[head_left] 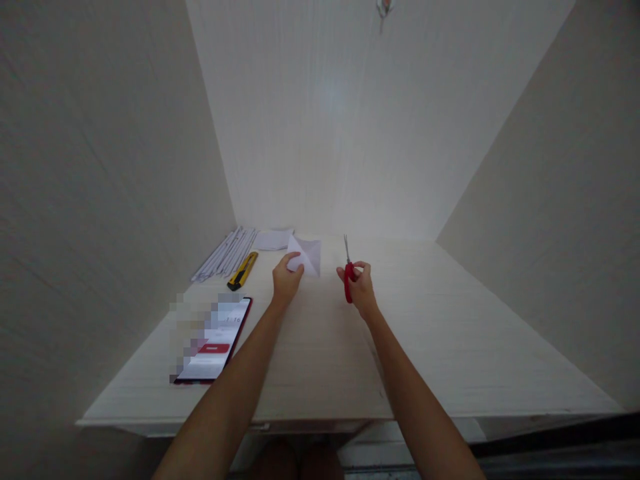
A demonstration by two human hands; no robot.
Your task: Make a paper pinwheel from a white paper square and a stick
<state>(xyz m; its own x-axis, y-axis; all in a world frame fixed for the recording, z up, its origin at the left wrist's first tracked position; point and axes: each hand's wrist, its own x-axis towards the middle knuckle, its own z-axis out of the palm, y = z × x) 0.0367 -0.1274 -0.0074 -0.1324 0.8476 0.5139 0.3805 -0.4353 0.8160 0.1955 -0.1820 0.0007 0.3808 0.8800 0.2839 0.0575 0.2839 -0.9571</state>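
Note:
My left hand (287, 280) pinches a folded piece of white paper (311, 257) by its near left edge; diagonal creases or flaps show on its face. To the right, my right hand (362, 288) is closed around the red handles of a pair of scissors (349, 277). The scissor blades point away from me toward the back wall and look nearly closed. A gap of bare tabletop separates the scissors from the paper. Behind the left hand, another flat white paper (273, 239) lies on the table, partly overlapped by the held one.
A row of folded white papers (226, 255) lies along the left wall. Nearer me are a yellow and black utility knife (243, 271) and a phone (215, 347) with its screen lit. Walls enclose the white table (460, 347) at the left, back and right.

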